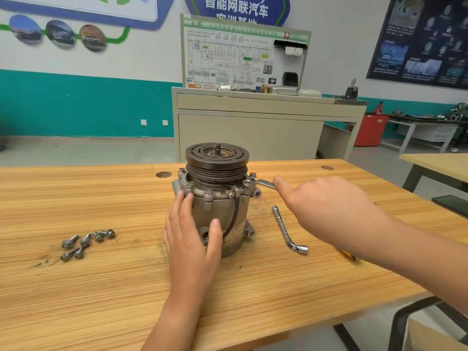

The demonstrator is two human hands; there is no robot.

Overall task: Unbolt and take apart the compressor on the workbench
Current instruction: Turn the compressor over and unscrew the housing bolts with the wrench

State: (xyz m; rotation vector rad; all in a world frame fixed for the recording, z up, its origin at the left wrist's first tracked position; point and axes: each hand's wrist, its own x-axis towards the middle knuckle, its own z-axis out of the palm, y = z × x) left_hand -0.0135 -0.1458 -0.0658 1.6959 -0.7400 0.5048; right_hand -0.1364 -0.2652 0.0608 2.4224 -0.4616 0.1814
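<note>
Wooden workbench (101,287), striped grain. Standing upright near centre: compressor (217,198), pulley end up. To its left — loose bolts (83,243), clustered. To its right — L-shaped socket wrench (286,229), lying flat.

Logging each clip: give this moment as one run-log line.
left hand: steadies compressor | right hand: holds spanner on flange bolt | loose bolts: piled left | L-socket wrench: idle on workbench

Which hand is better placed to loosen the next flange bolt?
The right hand: its thumb meets the wrench already set on a flange bolt. The left hand lies flat against the compressor, probably steadying it.
</note>
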